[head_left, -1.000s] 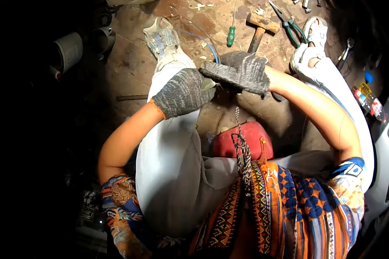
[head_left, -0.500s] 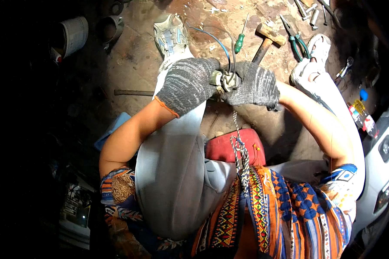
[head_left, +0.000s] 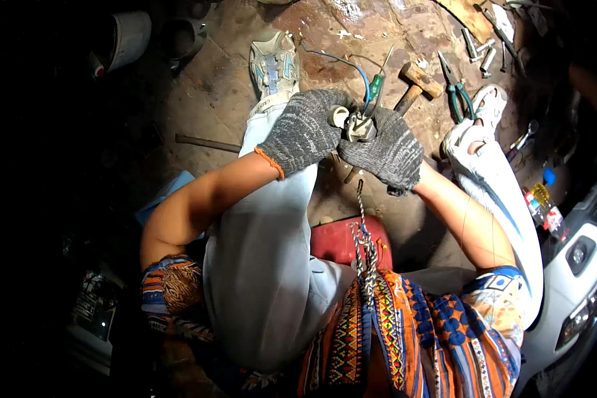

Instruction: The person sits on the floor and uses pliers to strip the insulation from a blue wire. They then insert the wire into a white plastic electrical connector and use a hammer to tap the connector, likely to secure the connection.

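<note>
Both my hands wear grey knitted gloves and meet over a small metal part (head_left: 361,127) with wires. My right hand (head_left: 388,149) is closed around its right side. My left hand (head_left: 305,129) has its fingers curled at the left side, around a pale round piece (head_left: 339,117); whether that piece is joined to the metal part, I cannot tell. A blue wire (head_left: 351,63) and a dark wire rise from the part and curve away over the floor. Much of the part is hidden by the gloves.
Beyond my hands lie a green-handled screwdriver (head_left: 376,86), a wooden-headed hammer (head_left: 423,79) and green-handled pliers (head_left: 455,89). Several metal sockets (head_left: 487,58) lie at far right. A rod (head_left: 205,142) is by my left leg. A red seat (head_left: 341,240) is below me, a white car bumper (head_left: 577,292) at right.
The view has shifted, so the floor things sit a little lower. My hands have turned the metal part slightly, and more of its top and the pale piece's round opening shows.
</note>
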Tool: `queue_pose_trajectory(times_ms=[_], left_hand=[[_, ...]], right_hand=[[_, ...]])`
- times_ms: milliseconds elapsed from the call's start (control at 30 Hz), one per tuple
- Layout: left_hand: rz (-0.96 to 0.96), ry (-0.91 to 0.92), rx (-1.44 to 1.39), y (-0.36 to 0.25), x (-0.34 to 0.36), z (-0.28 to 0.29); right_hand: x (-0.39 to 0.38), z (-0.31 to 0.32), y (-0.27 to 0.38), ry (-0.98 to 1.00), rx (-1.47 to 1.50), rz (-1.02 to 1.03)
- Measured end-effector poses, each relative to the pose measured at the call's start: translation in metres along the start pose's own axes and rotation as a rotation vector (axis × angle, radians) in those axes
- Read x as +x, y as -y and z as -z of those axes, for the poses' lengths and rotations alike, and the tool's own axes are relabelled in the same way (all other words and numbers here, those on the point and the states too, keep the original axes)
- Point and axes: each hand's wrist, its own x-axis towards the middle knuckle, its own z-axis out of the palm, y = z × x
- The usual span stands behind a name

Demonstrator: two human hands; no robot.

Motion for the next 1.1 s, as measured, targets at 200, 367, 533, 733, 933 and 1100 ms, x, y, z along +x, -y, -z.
queue_pose_trajectory(times_ms=[200,367,533,733,933,1100], left_hand=[[0.047,0.033,0.038,0.006,0.007,0.001],[-0.002,0.031,0.125,0.02,0.019,-0.006],[-0.223,0.259,0.451,0.029,0.017,-0.008],[-0.506,0.574,0.513,0.041,0.002,-0.03],[-0.262,0.854,0.401,0.008,-0.016,-0.025],[-0.736,0.938,0.36,0.015,-0.026,-0.034]], right_hand=[[0.0,-0.015,-0.006,-0.164,-0.089,0.017],[0.008,-0.019,-0.016,-0.456,0.012,0.024],[0.009,0.004,-0.017,-0.197,-0.445,-0.044],[-0.008,0.037,-0.005,0.411,-0.62,-0.046],[-0.009,0.041,-0.026,0.754,-0.419,0.209],[-0.002,0.043,-0.004,1.192,-0.112,-0.306]])
